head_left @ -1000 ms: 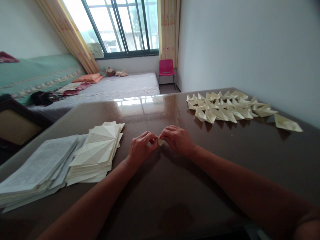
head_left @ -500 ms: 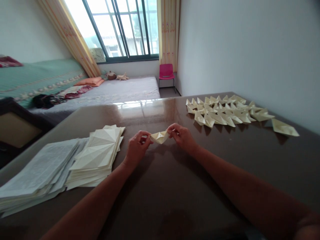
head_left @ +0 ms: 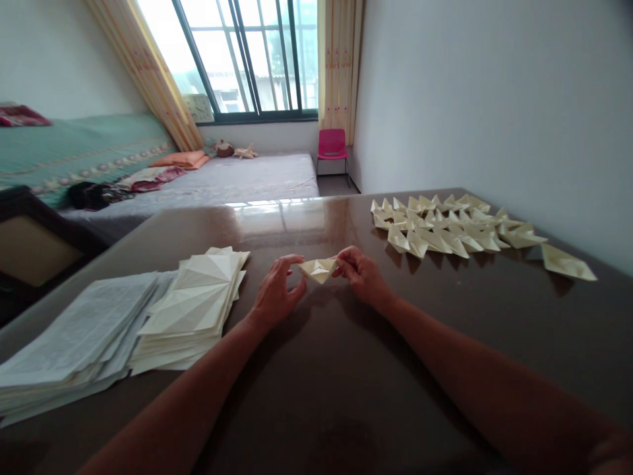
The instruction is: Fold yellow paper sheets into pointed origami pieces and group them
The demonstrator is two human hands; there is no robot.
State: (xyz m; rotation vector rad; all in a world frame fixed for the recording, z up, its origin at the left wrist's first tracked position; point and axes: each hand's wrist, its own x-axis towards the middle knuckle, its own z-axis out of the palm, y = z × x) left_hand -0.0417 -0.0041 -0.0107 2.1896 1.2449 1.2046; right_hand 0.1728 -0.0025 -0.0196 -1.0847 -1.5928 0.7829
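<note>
I log: brown table (head_left: pixel 346 369), glossy; grey sheets (head_left: pixel 84 330), left; creased-paper stack (head_left: pixel 195 290), just beside them; folded boats (head_left: pixel 438 243) in rows, right; left hand (head_left: pixel 275 290), fingers parted around one tip; right hand (head_left: pixel 364 276), pinching the other; one paper boat (head_left: pixel 319 270), between both.

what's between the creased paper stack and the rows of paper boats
In the head view, from left to right: the left hand, a folded paper boat and the right hand, which pinches the boat's right end. Brown tabletop shows around them.
</note>
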